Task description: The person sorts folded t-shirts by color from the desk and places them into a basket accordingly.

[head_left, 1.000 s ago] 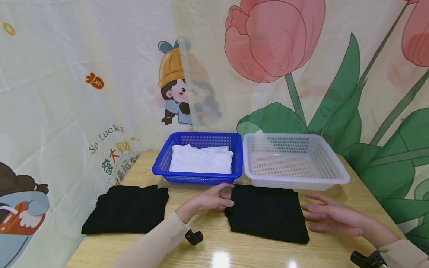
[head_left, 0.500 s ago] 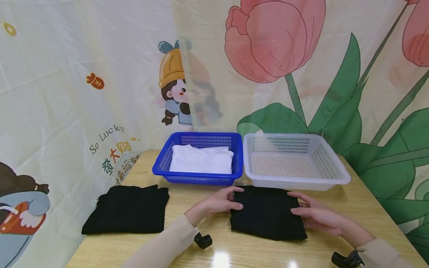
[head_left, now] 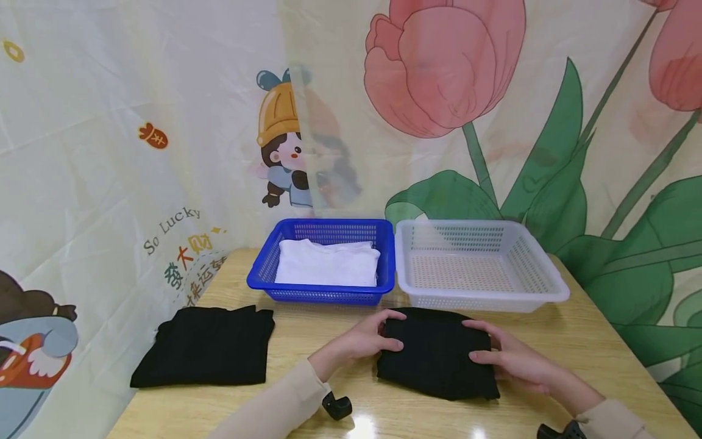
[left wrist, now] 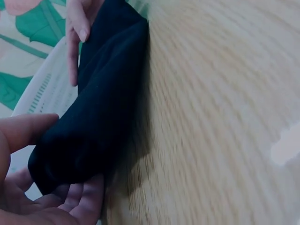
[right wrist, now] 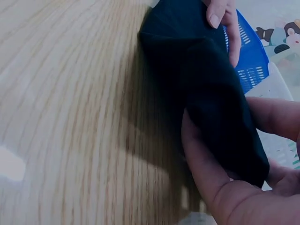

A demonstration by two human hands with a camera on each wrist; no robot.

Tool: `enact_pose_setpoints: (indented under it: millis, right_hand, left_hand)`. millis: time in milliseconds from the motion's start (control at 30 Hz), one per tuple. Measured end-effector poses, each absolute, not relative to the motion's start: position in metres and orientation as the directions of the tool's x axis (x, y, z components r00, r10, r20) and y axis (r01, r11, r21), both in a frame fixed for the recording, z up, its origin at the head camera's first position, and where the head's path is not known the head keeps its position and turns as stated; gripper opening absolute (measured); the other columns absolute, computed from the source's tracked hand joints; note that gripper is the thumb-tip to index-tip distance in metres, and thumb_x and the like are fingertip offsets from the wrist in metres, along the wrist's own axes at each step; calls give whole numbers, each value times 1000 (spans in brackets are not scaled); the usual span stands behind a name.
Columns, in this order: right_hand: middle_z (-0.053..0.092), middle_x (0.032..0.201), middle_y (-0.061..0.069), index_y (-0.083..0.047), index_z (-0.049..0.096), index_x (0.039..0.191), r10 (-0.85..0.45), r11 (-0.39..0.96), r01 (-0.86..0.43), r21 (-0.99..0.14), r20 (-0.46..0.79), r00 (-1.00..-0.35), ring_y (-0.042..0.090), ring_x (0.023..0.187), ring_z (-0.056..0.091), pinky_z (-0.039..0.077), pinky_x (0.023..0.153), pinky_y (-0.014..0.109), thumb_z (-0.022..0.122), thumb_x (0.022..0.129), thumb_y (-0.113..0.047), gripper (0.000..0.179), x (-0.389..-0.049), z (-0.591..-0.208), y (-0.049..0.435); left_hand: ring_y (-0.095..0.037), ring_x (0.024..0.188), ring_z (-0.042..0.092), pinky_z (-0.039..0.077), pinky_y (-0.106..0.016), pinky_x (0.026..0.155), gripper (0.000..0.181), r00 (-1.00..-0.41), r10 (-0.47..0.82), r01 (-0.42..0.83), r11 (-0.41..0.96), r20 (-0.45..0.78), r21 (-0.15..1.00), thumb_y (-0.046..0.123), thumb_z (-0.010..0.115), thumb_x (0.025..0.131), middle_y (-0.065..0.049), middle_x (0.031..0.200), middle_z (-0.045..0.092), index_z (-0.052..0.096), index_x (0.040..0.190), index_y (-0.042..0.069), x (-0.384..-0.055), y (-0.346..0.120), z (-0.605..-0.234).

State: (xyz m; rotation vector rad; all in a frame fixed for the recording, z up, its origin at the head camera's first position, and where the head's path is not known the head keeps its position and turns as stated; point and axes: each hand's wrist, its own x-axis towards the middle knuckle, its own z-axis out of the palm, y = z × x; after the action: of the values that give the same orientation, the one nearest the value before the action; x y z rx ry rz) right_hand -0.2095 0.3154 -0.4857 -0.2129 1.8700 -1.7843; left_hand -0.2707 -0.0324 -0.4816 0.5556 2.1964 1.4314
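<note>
A folded black garment [head_left: 433, 353] is held between both hands in front of the baskets, its near edge sagging slightly. My left hand [head_left: 362, 336] grips its left side, thumb on top; in the left wrist view several fingers [left wrist: 89, 201] curl beneath the cloth. On the opposite side my right hand [head_left: 518, 360] holds the edge, and the right wrist view shows fingers [right wrist: 201, 159] and thumb on both faces of the fabric [right wrist: 187, 65]. Part of the garment seems raised off the table, with a shadow under it. What kind of garment it is cannot be made out.
Behind stand a blue basket [head_left: 388, 256] with folded white cloth [head_left: 327, 262] inside and a white basket [head_left: 482, 299] beside it. Another folded black garment [head_left: 205, 347] lies on the wooden table [head_left: 307, 414] at the left. A printed curtain [head_left: 219, 122] hangs behind.
Both hands have moved inward onto the black garment; the right hand came left from beside it and now grips its edge. The cloth has narrowed and bowed slightly between them.
</note>
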Motion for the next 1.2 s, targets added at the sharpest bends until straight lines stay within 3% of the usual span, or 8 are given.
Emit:
enact_pose_setpoints:
  millis: [133, 400, 533, 667, 833, 967, 1067, 1200]
  right_hand:
    - [23, 160, 42, -3, 11, 168, -468, 130, 216, -968, -252, -847, 32, 125, 63, 59, 97, 52, 63, 107, -12, 80, -204, -481, 320]
    - [37, 162, 24, -10, 17, 169, -464, 199, 149, -969, -227, -856, 22, 129, 61, 58, 99, 41, 62, 108, -12, 76, -188, -464, 348]
    - [37, 161, 13, -19, 20, 170, -471, 204, 152, -967, -233, -851, 15, 127, 62, 57, 98, 40, 59, 109, -11, 73, -181, -452, 363]
    - [24, 166, 19, -21, 22, 170, -456, 244, 123, -962, -226, -861, 10, 129, 58, 56, 98, 38, 59, 108, -11, 73, -181, -434, 372]
    - [-15, 171, 23, -19, 21, 170, -405, 328, 127, -936, -261, -876, 38, 152, 17, 47, 102, 51, 63, 105, -12, 77, -184, -411, 375]
    - [-27, 170, 21, -19, 20, 170, -414, 355, 109, -928, -261, -872, 53, 150, -13, 42, 104, 60, 62, 105, -10, 77, -184, -398, 381]
    - [-25, 171, 19, -20, 22, 170, -408, 362, 68, -930, -223, -885, 45, 152, -10, 44, 101, 55, 62, 106, -9, 76, -184, -389, 387]
    - [-22, 171, 18, -23, 22, 170, -376, 365, 21, -931, -167, -911, 9, 141, 26, 50, 88, 33, 61, 106, -9, 76, -187, -380, 393]
  left_hand:
    - [-20, 106, 52, 47, -35, 89, 54, -802, 583, 118, 372, -132, 921, 16, 82, 94, -1, 133, 59, 63, 144, 26, -265, -27, -477]
    - [-20, 104, 52, 47, -32, 83, 54, -765, 636, 121, 299, -103, 947, 14, 83, 94, 2, 140, 55, 64, 142, 31, -249, -10, -456]
    - [-17, 89, 49, 42, -30, 68, 56, -741, 666, 121, 258, -86, 958, 15, 82, 95, 3, 134, 55, 62, 144, 33, -245, -4, -444]
    - [-15, 79, 45, 38, -29, 62, 56, -727, 683, 122, 219, -62, 968, 14, 80, 96, 3, 116, 54, 61, 146, 32, -246, 0, -431]
    - [-15, 79, 47, 40, -28, 64, 57, -722, 689, 91, 185, -63, 979, 14, 80, 97, 1, 104, 53, 60, 148, 30, -251, 6, -419]
    - [-15, 88, 54, 48, -29, 74, 59, -718, 693, 79, 169, -61, 982, 14, 81, 96, 3, 120, 59, 60, 149, 28, -250, 9, -411]
    - [-15, 84, 52, 44, -29, 68, 58, -726, 686, 91, 166, -49, 982, 15, 81, 96, 2, 112, 59, 61, 147, 33, -250, 10, -403]
    - [-16, 81, 47, 35, -30, 59, 57, -748, 663, 104, 165, -32, 981, 17, 83, 95, 1, 103, 53, 62, 144, 40, -255, 15, -394]
